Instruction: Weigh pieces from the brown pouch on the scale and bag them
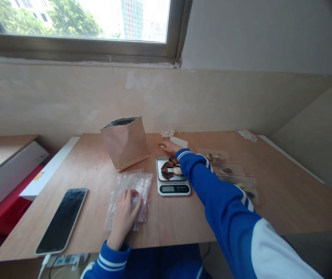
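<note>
Blue tracksuit sleeves (224, 193) frame our work at a plywood table (177, 213): our left hand (123, 215) curls its fingers over a clear zip bag (134, 182), while our right hand (168, 146) stretches just past a digital kitchen scale (172, 188), fingers extended and holding nothing visible. Dark shell pieces (168, 170) sit unbagged on its platform; three small plastic bags (227, 166) at right already hold similar pieces. Farther left stand a kraft paper pouch (124, 144) and a face-up smartphone (61, 221).
</note>
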`<move>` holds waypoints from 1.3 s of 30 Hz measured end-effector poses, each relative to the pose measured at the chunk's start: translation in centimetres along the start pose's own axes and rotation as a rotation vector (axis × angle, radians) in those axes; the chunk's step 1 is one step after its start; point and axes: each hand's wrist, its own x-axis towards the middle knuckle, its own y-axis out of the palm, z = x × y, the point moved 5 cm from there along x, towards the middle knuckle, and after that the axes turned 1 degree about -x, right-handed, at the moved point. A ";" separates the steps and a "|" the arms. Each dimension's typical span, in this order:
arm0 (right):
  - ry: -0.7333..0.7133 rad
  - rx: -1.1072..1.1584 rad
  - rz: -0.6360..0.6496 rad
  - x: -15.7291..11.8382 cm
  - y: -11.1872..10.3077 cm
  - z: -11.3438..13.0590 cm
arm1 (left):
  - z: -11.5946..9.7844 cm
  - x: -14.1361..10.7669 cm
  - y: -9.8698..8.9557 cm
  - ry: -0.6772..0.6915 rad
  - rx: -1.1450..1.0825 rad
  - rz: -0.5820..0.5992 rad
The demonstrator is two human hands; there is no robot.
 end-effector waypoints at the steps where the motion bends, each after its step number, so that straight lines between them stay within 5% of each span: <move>1: -0.005 -0.012 0.044 0.0 0.3 -0.2 | 0.0 0.0 0.0 -0.001 0.000 0.001; 7: -0.012 -0.004 0.151 -1.1 -0.3 -0.3 | 0.3 0.1 0.3 -0.010 0.010 0.013; 15: -0.116 0.246 0.359 -6.4 -1.4 4.9 | 0.1 0.1 0.2 -0.021 0.003 0.012; 22: -0.076 0.183 -0.062 -9.7 -4.9 5.3 | -0.1 -0.2 0.0 0.004 -0.003 -0.004; 28: 0.090 0.306 -0.374 -17.7 -5.9 5.2 | 0.1 -0.1 0.3 0.015 0.098 0.028; 30: 0.181 0.380 -0.472 -20.9 -4.9 6.4 | 0.1 0.1 0.3 0.021 0.086 0.036; 33: 0.217 0.530 -0.333 -23.8 -0.8 10.5 | -0.5 0.3 -0.3 0.011 -0.014 -0.016; 39: 0.281 0.771 -0.151 -23.8 6.1 18.2 | -3.4 -0.5 -2.5 0.017 -0.224 -0.082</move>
